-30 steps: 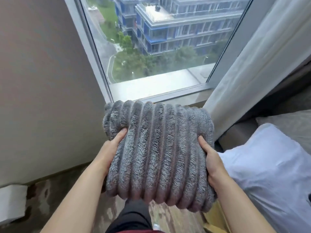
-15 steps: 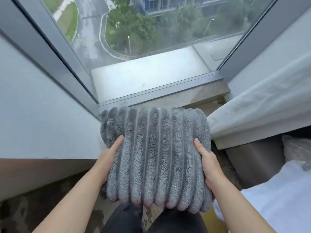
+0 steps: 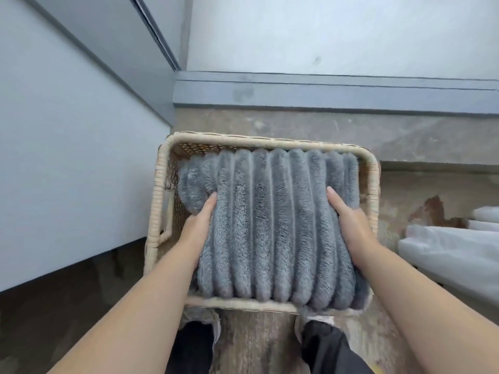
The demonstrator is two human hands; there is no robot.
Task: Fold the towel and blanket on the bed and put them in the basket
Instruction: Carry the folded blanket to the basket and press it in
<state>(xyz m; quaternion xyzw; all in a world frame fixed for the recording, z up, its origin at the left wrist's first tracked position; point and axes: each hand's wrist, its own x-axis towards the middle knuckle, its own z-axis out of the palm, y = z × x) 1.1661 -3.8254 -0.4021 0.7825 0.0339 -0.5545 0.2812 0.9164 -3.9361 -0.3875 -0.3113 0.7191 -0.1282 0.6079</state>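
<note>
Head view: a folded grey blanket (image 3: 270, 225) is seen from above, thick and plush, with deep parallel ribs running away from the camera; it is folded into a fat rectangular bundle. The bundle is set in the mouth of a pale woven wicker basket (image 3: 159, 190); its far end lies inside the far rim, while its near right corner overhangs the near rim; whether it rests on the basket's bottom cannot be told. The blanket is gripped at its left side by the left hand (image 3: 197, 228) and at its right side by the right hand (image 3: 348, 222); each thumb is laid along the top of the pile, and the other fingers are hidden under the bundle. The basket is stood on a mottled brown floor (image 3: 297, 130), close to a grey wall (image 3: 67, 130); white bedding (image 3: 445, 249) is seen at the right edge; dark trouser legs (image 3: 324, 346) are seen below the basket.
</note>
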